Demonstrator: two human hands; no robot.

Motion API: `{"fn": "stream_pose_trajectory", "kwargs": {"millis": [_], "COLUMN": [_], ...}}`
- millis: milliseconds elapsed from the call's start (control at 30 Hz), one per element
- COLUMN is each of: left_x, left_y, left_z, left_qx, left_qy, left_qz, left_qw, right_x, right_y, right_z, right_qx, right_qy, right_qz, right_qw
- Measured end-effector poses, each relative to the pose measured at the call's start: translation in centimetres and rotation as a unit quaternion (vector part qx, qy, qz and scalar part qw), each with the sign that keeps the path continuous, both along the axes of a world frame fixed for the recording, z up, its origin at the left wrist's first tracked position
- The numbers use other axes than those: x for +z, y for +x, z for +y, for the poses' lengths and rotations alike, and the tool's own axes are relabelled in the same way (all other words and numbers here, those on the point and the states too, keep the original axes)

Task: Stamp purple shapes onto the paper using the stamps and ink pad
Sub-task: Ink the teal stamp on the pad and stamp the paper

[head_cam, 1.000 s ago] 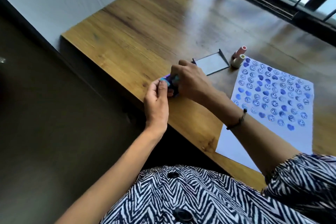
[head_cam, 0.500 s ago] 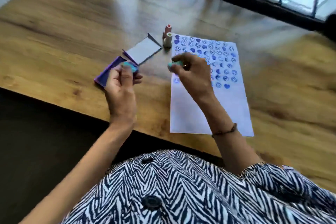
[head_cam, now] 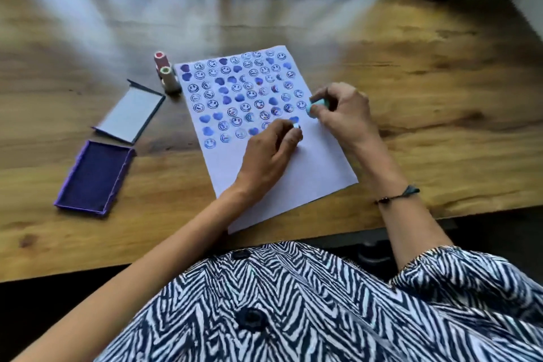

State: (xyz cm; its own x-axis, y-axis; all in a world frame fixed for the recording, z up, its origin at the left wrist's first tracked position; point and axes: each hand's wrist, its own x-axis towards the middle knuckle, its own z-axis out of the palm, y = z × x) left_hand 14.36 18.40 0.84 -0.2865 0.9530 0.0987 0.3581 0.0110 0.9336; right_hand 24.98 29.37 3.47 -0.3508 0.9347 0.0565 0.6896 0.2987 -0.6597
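A white paper point(head_cam: 296, 182) lies on the wooden table, its upper part covered with several rows of purple smiley and heart prints. My left hand point(head_cam: 271, 150) is over the lowest printed row, fingers closed on a small stamp point(head_cam: 297, 126) whose tip just shows. My right hand point(head_cam: 343, 110) is at the paper's right edge, pinching a light blue stamp point(head_cam: 316, 106). The open purple ink pad point(head_cam: 95, 178) sits far left of the paper, away from both hands.
The ink pad's grey lid point(head_cam: 130, 114) lies open above the pad. Two upright stamps, one red-topped point(head_cam: 161, 60) and one green-topped point(head_cam: 169, 79), stand at the paper's top left corner. The table's front edge runs close under my forearms.
My left hand left the ink pad and moved right onto the paper's lowest printed row. My right hand shifted to the paper's right edge. The camera swung to face the paper.
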Motion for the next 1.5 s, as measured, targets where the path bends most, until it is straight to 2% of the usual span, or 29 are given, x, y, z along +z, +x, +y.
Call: {"fn": "stream_pose_trajectory", "kwargs": {"millis": [167, 400, 600, 933, 1067, 1133, 1267, 1500], "left_x": [-0.5, -0.6, -0.4, -0.2, -0.1, 0.0, 0.1, 0.0], "left_y": [-0.7, -0.9, -0.8, -0.8, -0.8, -0.8, -0.7, -0.7], "left_z": [-0.1, -0.1, -0.2, -0.1, -0.3, -0.4, -0.2, -0.6], "left_qx": [-0.018, -0.026, -0.009, -0.011, -0.016, -0.019, -0.013, -0.005], "left_qy": [-0.009, -0.010, -0.017, -0.031, -0.030, -0.030, -0.033, -0.031], "left_qz": [-0.011, -0.021, -0.042, -0.048, -0.045, -0.042, -0.038, -0.047], "left_qw": [1.000, 0.999, 0.999, 0.998, 0.998, 0.998, 0.999, 0.998], "right_x": [0.1, 0.1, -0.3, -0.8, -0.5, 0.5, 3.6, 5.5], "right_y": [-0.7, -1.2, -2.0, -1.8, -1.7, -1.3, 0.1, 0.6], "right_z": [0.4, -0.1, -0.8, -0.9, -0.6, -0.3, -0.5, -1.3], "right_qx": [0.055, 0.079, 0.105, 0.107, 0.110, 0.090, -0.004, -0.023], "right_qy": [0.043, 0.062, 0.143, 0.158, 0.121, 0.082, 0.114, 0.052], "right_qz": [-0.108, -0.171, -0.269, -0.230, -0.233, -0.182, -0.030, 0.019], "right_qw": [0.992, 0.980, 0.947, 0.954, 0.959, 0.976, 0.993, 0.998]}}
